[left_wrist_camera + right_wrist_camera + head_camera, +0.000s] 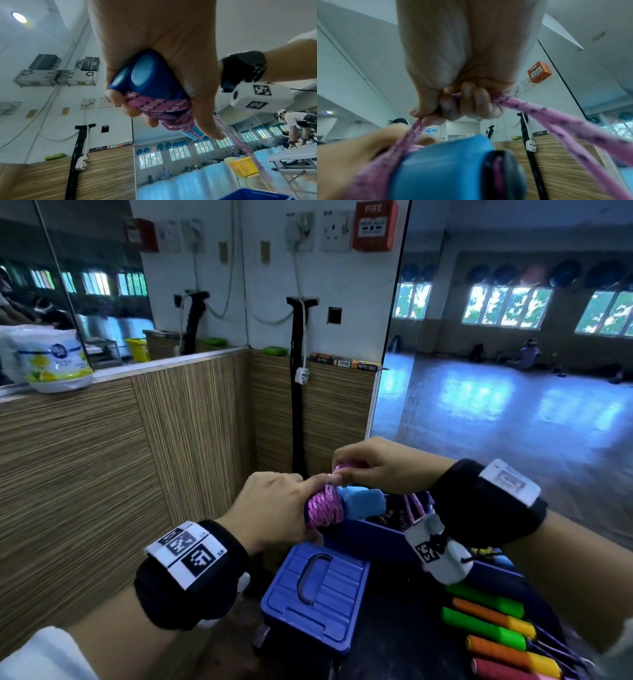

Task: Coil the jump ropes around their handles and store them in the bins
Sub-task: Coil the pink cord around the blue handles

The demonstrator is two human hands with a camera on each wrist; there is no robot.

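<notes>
1. The left hand (274,508) is wrapped round two blue handles (137,75) held side by side, its fingers also pinning the pink rope (325,508) already wound about them.
2. The right hand (373,463), just above and to the right of the bundle, has its fingers curled tight on a doubled stretch of rope, as the right wrist view shows; strands run from it down to the coil and off to the right.
3. The bundle hangs in the air over the far end of a blue lid (315,594), with an open blue bin (373,534) just right of it.
4. Step in hand, as I judge it: the coiling is well along, with many turns on, but loose rope is left.
5. Next move likely calls for carrying the slack round the handles again under tension while the left fingers keep the laid turns from slipping, then tucking the end.
6. Near right lie more ropes with green, orange and yellow handles (486,607), seemingly not yet coiled or binned.
</notes>
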